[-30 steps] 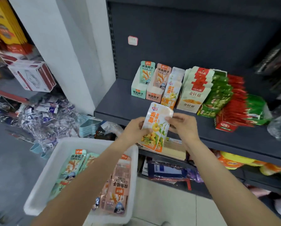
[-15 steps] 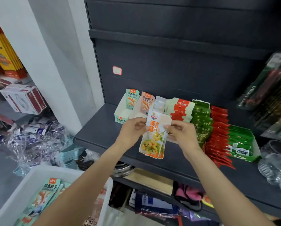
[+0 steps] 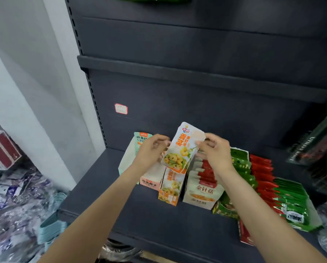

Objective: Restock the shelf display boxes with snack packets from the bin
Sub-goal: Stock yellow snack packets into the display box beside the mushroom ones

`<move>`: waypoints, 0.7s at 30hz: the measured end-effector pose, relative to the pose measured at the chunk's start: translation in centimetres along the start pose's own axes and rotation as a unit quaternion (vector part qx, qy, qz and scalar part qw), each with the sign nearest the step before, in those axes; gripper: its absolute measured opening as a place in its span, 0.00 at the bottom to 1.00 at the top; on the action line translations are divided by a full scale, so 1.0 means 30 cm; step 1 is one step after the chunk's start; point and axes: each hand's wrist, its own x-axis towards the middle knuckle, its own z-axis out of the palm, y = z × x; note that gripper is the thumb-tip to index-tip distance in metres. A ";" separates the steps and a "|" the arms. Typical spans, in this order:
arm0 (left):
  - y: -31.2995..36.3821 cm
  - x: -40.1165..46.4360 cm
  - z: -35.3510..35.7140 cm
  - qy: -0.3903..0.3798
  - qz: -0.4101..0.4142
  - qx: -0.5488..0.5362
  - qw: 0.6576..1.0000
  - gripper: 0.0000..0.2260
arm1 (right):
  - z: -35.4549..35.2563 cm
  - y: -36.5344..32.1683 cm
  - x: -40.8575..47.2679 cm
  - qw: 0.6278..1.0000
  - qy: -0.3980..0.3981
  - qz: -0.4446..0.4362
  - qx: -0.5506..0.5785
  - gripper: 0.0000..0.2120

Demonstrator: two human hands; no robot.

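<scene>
Orange-and-white snack packet tilted, pinched between left hand and right hand fingers.

Head camera looks forward and down, close on the shelf

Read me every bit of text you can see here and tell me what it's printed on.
"金针菇": front of the beige display box.
"贡菜": large orange characters on the packet both hands hold.
Pink box and teal packet: characters partly hidden, unsure.
Wall sticker, green bag label: too blurred.
</scene>
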 end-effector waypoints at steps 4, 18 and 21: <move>-0.084 0.084 0.025 -0.055 0.013 0.143 0.988 0.15 | -0.008 -0.004 0.077 0.997 0.049 0.000 0.054 0.06; -0.169 0.153 0.071 -0.200 0.029 0.259 0.945 0.18 | 0.004 0.026 0.213 0.993 0.093 -0.007 0.067 0.06; -0.169 0.134 0.042 -0.206 -0.011 0.172 0.963 0.10 | 0.021 0.028 0.218 0.993 0.082 -0.007 0.079 0.06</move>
